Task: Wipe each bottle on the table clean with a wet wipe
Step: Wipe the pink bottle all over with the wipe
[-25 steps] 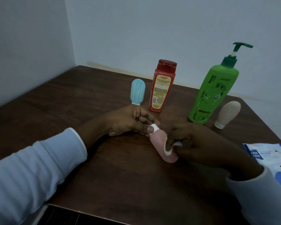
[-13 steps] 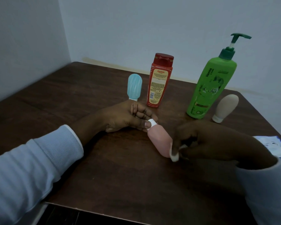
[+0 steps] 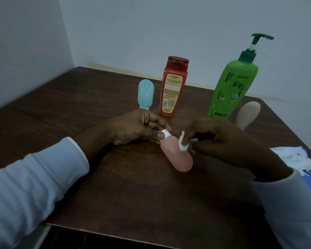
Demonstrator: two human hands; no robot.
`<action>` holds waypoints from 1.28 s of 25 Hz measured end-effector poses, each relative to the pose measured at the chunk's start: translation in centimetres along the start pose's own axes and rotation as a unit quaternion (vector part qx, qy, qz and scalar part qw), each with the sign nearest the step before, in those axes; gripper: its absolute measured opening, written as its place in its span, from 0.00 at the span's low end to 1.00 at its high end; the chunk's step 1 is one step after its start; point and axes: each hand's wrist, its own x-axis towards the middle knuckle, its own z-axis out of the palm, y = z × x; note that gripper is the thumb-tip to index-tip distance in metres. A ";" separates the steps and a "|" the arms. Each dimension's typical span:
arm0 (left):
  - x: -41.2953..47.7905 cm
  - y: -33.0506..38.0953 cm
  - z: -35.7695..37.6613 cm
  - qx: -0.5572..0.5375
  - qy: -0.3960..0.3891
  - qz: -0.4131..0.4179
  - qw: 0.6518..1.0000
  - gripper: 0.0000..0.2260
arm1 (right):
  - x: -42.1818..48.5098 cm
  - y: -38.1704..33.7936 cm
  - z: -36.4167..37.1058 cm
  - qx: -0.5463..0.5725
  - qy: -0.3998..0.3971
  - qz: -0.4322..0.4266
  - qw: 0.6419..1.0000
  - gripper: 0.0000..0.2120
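A small pink bottle [image 3: 177, 155] lies on the dark wooden table [image 3: 115, 186], its white cap [image 3: 166, 133] pointing away from me. My left hand [image 3: 138, 128] pinches that cap end between thumb and fingers. My right hand [image 3: 223, 141] grips a bunched white wet wipe [image 3: 183, 143] and presses it against the bottle's upper right side. Behind them stand a light blue bottle [image 3: 145, 94] on its cap, a red bottle [image 3: 174, 87], a tall green pump bottle [image 3: 232, 87] and a beige bottle [image 3: 248, 114], partly hidden by my right hand.
A blue and white wet wipe packet [image 3: 302, 164] lies at the table's right edge beside my right sleeve. Pale walls close the table in at the back and the left. The table's front edge runs just below my forearms.
My right hand has slid the wipe from the bottle's rounded base up along its side toward the cap. My left hand has kept its hold on the cap end.
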 end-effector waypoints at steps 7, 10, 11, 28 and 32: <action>0.1 0.2 0.2 0.008 0.010 -0.002 1.000 0.13 | 0.1 0.2 0.4 -0.056 -0.219 0.008 0.974 0.09; 0.2 0.1 0.3 0.003 0.009 -0.001 1.000 0.13 | 0.0 -0.5 0.3 0.004 -0.141 0.003 0.990 0.08; 0.2 0.1 0.3 0.002 0.006 0.001 1.000 0.13 | 0.1 -0.5 0.5 -0.001 -0.062 -0.009 0.998 0.08; 0.4 -0.5 0.3 0.004 0.024 0.014 1.000 0.12 | 1.1 -0.4 2.0 -0.057 -0.012 -0.010 0.998 0.10; 0.5 -0.4 0.4 0.008 0.030 0.013 0.999 0.09 | -0.1 -0.5 -0.2 0.012 -0.179 0.006 0.984 0.08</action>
